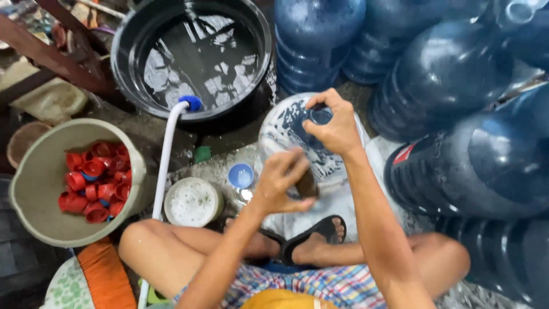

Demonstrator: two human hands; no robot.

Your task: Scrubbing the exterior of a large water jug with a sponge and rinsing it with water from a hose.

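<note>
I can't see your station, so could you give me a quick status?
Left hand scrubbing soapy jug with sponge. Right hand gripping its neck. Nothing in the way.

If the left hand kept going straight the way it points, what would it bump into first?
The left hand points up and right with a dark scrubber, already at the soapy water jug. It would likely press into the jug's side first, just below the right hand gripping its neck.
</note>
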